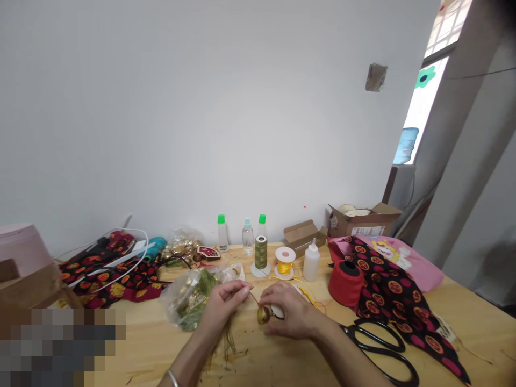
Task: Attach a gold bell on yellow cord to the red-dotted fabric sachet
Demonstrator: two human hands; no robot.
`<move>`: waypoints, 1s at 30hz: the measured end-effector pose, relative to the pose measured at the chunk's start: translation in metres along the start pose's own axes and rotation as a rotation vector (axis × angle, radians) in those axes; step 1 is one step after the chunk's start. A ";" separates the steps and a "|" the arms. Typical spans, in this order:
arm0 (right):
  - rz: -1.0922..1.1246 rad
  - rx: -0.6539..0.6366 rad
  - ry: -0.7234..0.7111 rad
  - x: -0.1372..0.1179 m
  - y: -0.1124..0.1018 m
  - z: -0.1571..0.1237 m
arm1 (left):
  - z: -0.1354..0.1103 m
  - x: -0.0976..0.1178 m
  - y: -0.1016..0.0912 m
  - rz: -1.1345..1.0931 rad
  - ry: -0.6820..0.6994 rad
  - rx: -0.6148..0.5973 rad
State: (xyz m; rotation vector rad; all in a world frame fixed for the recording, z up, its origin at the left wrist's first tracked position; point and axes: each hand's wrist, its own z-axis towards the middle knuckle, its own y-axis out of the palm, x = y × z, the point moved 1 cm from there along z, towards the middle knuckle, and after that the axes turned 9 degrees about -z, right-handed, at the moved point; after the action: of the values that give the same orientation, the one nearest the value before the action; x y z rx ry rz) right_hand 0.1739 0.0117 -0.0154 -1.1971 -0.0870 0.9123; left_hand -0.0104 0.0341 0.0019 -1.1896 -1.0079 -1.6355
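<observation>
My left hand point(226, 303) pinches the end of a thin red cord point(254, 299) between thumb and fingers. The cord runs down to a small gold bell point(263, 315). My right hand point(293, 310) grips this bell between thumb and fingers, just above the wooden table point(245, 363). Part of the bell is hidden by the right fingers. Loose green threads point(229, 341) trail onto the table below the left hand. A clear plastic bag point(181, 298) with green tassel threads point(206, 282) lies left of that hand.
Behind my hands stand a green thread spool point(261, 253), a yellow cord spool point(285, 263) and a white squeeze bottle point(311, 263). Black-handled scissors point(382, 349) lie by my right forearm, near a red thread cone point(345, 285) and patterned cloth point(397, 290). Bagged gold bells point(183, 247) sit at back left.
</observation>
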 end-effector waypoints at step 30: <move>-0.003 0.019 0.296 0.013 -0.046 -0.014 | 0.000 -0.028 0.005 0.211 -0.175 -0.154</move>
State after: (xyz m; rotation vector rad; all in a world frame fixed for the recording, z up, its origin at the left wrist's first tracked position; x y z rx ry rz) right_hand 0.2153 0.0063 0.0113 -1.3017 0.1577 0.7230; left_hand -0.0003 0.0377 -0.0245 -1.5109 -0.8414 -1.4819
